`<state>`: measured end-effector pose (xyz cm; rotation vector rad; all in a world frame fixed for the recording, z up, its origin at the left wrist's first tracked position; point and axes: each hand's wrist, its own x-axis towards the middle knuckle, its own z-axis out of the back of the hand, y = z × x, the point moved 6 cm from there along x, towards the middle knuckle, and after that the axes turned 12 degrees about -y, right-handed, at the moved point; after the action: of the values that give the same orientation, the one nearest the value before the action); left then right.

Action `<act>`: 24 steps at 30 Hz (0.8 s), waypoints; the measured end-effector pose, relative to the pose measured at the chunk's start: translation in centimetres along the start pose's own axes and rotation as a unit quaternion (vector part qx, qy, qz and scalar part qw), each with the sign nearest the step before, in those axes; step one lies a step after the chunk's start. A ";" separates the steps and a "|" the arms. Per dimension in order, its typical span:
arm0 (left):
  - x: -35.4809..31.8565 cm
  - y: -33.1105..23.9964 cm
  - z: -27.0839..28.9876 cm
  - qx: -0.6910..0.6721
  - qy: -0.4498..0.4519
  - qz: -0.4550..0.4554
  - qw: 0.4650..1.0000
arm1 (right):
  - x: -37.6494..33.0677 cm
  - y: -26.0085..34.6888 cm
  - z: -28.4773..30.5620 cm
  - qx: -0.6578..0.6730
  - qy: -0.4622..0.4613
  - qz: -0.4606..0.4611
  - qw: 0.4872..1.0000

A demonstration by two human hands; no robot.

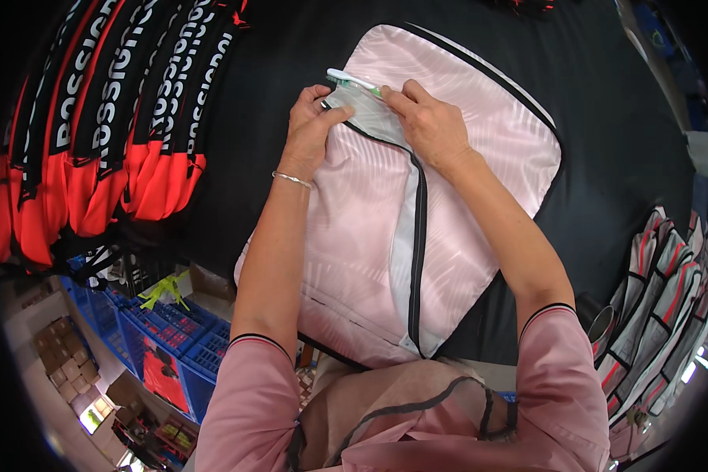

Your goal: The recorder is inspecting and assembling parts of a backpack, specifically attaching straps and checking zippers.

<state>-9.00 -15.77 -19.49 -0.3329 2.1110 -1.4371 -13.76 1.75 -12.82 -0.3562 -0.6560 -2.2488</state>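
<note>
A pale pink patterned fabric bag (354, 220) with black edging lies flat before me. A dark zipper (419, 259) runs down its middle, with whitish lining showing alongside. Near the upper left part, my left hand (311, 130) is closed on the bag's edge, thumb on top. My right hand (433, 126) grips a toothbrush (355, 82) by its green part, the white head pointing left. Its bristles are down at the top edge of a greyish lining flap (370, 110); whether they touch the cloth I cannot tell.
The bag rests on a black-covered table (621, 157). Several black and red lettered fabric pieces (94, 157) are stacked at the left. Grey pieces with red trim (653, 299) hang over the right edge, beside a dark cylinder (600, 322). Blue crates (173, 338) stand below, lower left.
</note>
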 end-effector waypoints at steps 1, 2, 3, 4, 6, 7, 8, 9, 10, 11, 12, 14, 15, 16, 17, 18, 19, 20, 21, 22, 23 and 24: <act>0.0 0.0 0.0 0.001 -0.006 0.002 1.000 | -0.7 0.1 0.6 0.000 -0.012 -0.009 1.000; 0.0 0.0 0.0 0.000 -0.004 0.006 1.000 | -1.5 0.1 1.2 -0.001 -0.024 -0.019 1.000; 0.0 -0.3 -0.1 0.000 -0.007 0.006 1.000 | -2.6 0.3 2.0 -0.005 -0.022 -0.020 1.000; 0.0 -0.2 0.2 0.000 -0.013 0.008 1.000 | -4.3 0.4 2.5 -0.029 -0.011 -0.035 0.999; 0.1 0.0 0.1 0.003 -0.011 0.011 1.000 | -7.5 0.7 3.6 -0.058 0.003 -0.054 0.997; 0.1 -0.2 0.0 0.010 -0.011 0.003 1.000 | -9.0 1.0 3.8 -0.067 0.023 -0.059 0.996; 0.1 -0.2 0.0 0.018 -0.012 -0.005 1.000 | -10.3 1.3 4.3 -0.075 0.043 -0.064 0.994; 0.3 -0.1 0.0 0.004 -0.009 -0.007 1.000 | -11.3 1.9 5.0 -0.078 0.044 -0.067 0.994; 0.3 0.1 0.2 0.004 -0.006 -0.004 1.000 | -12.3 2.4 5.6 -0.074 0.066 -0.074 0.992; 0.2 0.3 0.5 -0.003 -0.015 -0.004 1.000 | -13.0 2.8 5.9 -0.069 0.088 -0.080 0.990; 0.2 0.4 0.6 -0.010 -0.024 -0.004 1.000 | -13.2 2.9 6.2 -0.071 0.088 -0.084 0.990; 0.3 0.8 0.9 -0.017 -0.024 -0.001 1.000 | -13.0 3.6 6.7 -0.064 0.053 -0.083 0.993; 0.3 0.9 1.1 -0.022 -0.032 -0.012 0.999 | -11.8 3.3 6.6 -0.077 0.049 -0.102 0.991; 0.3 0.9 1.1 -0.025 -0.036 -0.022 0.999 | -11.0 2.9 5.6 -0.079 0.050 -0.109 0.990; 0.6 1.1 1.5 -0.031 -0.045 -0.030 0.998 | -10.4 2.7 4.8 -0.078 0.020 -0.111 0.990; 0.4 1.2 1.6 -0.028 -0.045 -0.023 0.998 | -10.3 2.9 4.6 -0.077 -0.009 -0.114 0.990; 0.1 0.9 2.0 -0.033 -0.062 -0.042 0.997 | -11.2 3.4 5.0 -0.075 -0.004 -0.120 0.990; -0.2 0.7 2.4 -0.039 -0.078 -0.062 0.994 | -12.3 4.5 5.5 -0.074 0.018 -0.106 0.991; -0.2 0.7 3.3 -0.044 -0.091 -0.067 0.993 | -13.3 5.8 5.9 -0.069 0.040 -0.086 0.993; -0.5 0.8 3.4 -0.041 -0.094 -0.063 0.993 | -14.8 6.8 6.6 -0.066 0.044 -0.087 0.993; -0.9 0.6 3.6 -0.032 -0.105 -0.081 0.991 | -16.6 7.9 7.4 -0.063 0.060 -0.070 0.994; -1.2 0.1 3.6 -0.023 -0.113 -0.101 0.988 | -17.8 9.0 8.1 -0.060 0.073 -0.053 0.994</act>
<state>-5.97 -17.91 -20.18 -0.7117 1.9716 -1.3893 5.31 11.48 -10.76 -0.2178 -0.4744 -2.3949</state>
